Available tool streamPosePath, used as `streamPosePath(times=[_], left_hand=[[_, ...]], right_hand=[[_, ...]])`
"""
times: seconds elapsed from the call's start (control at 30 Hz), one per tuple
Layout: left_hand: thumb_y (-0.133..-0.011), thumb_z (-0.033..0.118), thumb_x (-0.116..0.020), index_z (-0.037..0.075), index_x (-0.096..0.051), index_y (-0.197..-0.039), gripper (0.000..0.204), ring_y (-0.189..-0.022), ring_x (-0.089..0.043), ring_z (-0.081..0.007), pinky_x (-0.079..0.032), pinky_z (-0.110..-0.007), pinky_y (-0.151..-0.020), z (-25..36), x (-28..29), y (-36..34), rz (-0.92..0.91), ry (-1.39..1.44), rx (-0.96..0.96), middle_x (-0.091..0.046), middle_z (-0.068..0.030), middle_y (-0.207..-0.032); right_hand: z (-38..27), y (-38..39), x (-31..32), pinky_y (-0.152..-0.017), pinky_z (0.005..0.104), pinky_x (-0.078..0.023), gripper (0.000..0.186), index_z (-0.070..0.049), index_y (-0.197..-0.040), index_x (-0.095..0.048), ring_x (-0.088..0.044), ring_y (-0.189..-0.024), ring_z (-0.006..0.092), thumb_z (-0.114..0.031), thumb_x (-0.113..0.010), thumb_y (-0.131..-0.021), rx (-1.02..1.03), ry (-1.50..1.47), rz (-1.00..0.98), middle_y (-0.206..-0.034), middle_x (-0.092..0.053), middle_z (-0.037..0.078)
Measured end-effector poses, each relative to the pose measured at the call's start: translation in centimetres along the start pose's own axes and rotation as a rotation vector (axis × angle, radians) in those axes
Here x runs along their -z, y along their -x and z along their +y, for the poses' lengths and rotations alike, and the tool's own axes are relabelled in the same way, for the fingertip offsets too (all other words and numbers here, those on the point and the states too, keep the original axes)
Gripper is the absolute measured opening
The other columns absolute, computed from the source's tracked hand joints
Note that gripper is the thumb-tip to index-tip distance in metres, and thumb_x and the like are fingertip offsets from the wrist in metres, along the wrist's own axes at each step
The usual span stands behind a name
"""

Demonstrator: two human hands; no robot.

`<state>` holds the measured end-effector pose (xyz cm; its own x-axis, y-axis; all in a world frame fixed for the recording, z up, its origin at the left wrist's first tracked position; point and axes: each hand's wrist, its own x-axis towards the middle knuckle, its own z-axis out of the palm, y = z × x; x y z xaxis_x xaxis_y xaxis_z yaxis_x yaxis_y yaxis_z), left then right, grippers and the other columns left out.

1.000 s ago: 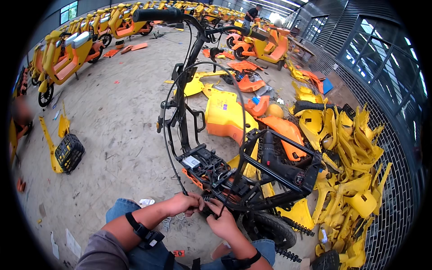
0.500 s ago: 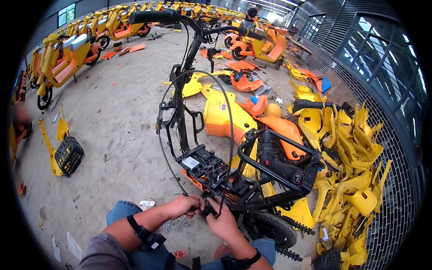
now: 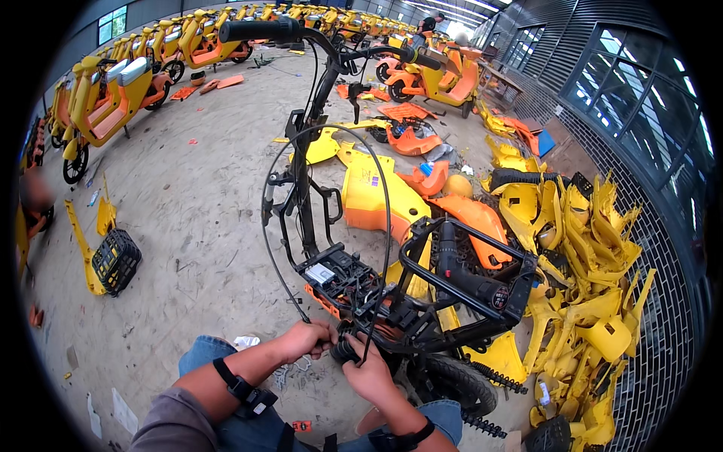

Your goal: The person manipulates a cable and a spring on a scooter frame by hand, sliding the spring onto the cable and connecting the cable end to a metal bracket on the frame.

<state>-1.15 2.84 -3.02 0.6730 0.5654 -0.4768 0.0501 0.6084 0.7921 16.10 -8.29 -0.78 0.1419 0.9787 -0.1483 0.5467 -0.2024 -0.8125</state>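
Note:
In front of my knees, a black cable (image 3: 388, 203) rises in a large loop, and both of its lower ends run down to my hands. My left hand (image 3: 305, 340) is closed around one end, fingertips pinched together. My right hand (image 3: 367, 371) is closed on the other end, with a black ribbed cylindrical part (image 3: 344, 352) at its fingertips. What that part belongs to I cannot make out. Just beyond my hands stands a stripped scooter frame (image 3: 301, 181) with bare electronics (image 3: 331, 275). A black power drill (image 3: 467, 271) lies in its rear rack (image 3: 433, 290).
Yellow body panels (image 3: 580, 324) are heaped against the brick wall on the right. An orange panel (image 3: 471, 226) and a yellow cover (image 3: 376, 188) lie behind the frame. A black basket (image 3: 117, 260) is on the floor at left. Parked scooters (image 3: 120, 98) and a person (image 3: 429, 24) are farther back.
My hands have drawn slightly apart, and the black ribbed part now shows between them. The cable loop has shifted a little. In the background the person has bent forward.

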Motion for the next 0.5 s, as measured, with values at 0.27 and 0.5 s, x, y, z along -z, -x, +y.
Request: streamPosePath(times=[0.27,0.5], left_hand=[[-0.083,0.009,-0.048,0.0,-0.062,-0.08,0.016,-0.052,-0.049,-0.0131,-0.045,-0.028,-0.052,0.1,-0.6,0.1,0.005,-0.074,-0.025,-0.056,-0.0049,-0.07],[-0.082,0.008,-0.047,0.0,-0.061,-0.076,0.017,-0.049,-0.048,-0.0131,-0.044,-0.029,-0.049,-0.1,-0.6,0.1,-0.004,-0.068,-0.066,-0.055,-0.0054,-0.068]], right_hand=[[-0.2,0.0,0.0,-0.096,0.0367,-0.046,0.054,-0.012,-0.135,-0.056,-0.054,-0.115,0.0332,-0.014,-0.058,-0.081,0.082,0.036,0.031,-0.142,-0.046,0.022],[0.5,-0.1,-0.1,-0.096,0.0369,-0.047,0.053,-0.01,-0.133,-0.056,-0.054,-0.122,0.0359,-0.011,-0.058,-0.08,0.084,-0.044,0.036,-0.138,-0.049,0.021]])
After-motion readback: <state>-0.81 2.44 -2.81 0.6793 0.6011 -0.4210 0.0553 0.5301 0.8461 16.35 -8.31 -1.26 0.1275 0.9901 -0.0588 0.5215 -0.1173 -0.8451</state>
